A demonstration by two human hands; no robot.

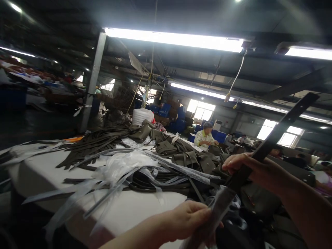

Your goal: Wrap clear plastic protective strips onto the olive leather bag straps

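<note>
A long dark strap [287, 119] with small holes near its upper end runs slantwise across the right side of the view. My right hand [259, 171] is closed around the middle of it. Lower down, the strap goes into a clear plastic sleeve [223, 202]. My left hand [192, 216] pinches this sleeve, thumb on top, with the strap apparently inside. The strap's lower end is blurred and partly hidden by my left hand.
A white table [121, 214] bears a heap of dark straps [101, 141], loose clear plastic sleeves [127, 160] and dark bags [185, 159]. A person [204, 136] sits beyond it. A metal post [93, 81] stands at left; a light cord [240, 71] hangs overhead.
</note>
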